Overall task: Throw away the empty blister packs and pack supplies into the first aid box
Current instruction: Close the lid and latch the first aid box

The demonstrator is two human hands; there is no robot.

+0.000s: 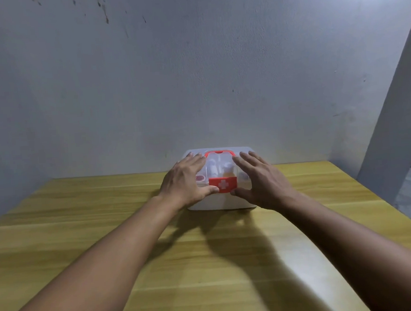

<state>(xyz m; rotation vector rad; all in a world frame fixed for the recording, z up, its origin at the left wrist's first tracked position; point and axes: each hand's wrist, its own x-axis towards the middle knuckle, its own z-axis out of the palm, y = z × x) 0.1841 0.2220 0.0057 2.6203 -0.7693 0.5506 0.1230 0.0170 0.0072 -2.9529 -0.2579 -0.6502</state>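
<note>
With the lid already down on the first aid box [220, 203] and both hands on it, we read this as the latching step, near the end of the task. The box sits at the far middle of the bench [108, 233], close to the wall [194, 72]. The left hand [184, 180] lies flat over the left half of the clear lid [220, 165], the right hand [261, 178] over the right half. Fingers [195, 159] are spread and extended on both hands, clamped on nothing, with each thumb touching a lower corner of the red clasp [223, 185].

Risks we see from here:
- Clasp not seating. Thumbs press at its corners, not its middle, so one side may catch while the other stays proud. We cannot tell if it has clicked; that area is small and soft in this view.
- Contents fouling the lid. Small bottles show upright through the lid under the red handle [218, 152]. If one stands too tall, the lid bows and the clasp pops back.
- Box sliding. Forward thumb pressure on a light plastic box over a smooth bench could skate it toward the wall. Downward palm load should hold it.
- Missed items. No blister packs or loose supplies show on the bench, but its near edges are outside the view, so we would check before calling it done.
</note>
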